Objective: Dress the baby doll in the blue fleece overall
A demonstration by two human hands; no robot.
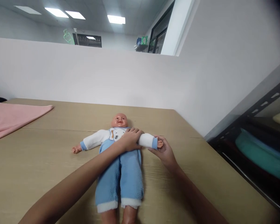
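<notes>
A baby doll (130, 168) lies on its back on the wooden table (49, 165), its head at the far end and both arms spread out. It wears a blue and white fleece suit with an animal face on the chest. Reaching across its body, my left hand (131, 139) is closed round the upper part of the arm on the right, near the shoulder. At that same arm's end, my right hand (164, 151) grips the blue cuff and the doll's small hand between thumb and fingers. The doll's feet are cut off by the lower edge.
A pink cloth (16, 118) lies at the table's left. Behind the table stands a low white wall (88, 74). To the right, past the table edge, a dark metal shelf (252, 124) holds a teal folded item (261, 152).
</notes>
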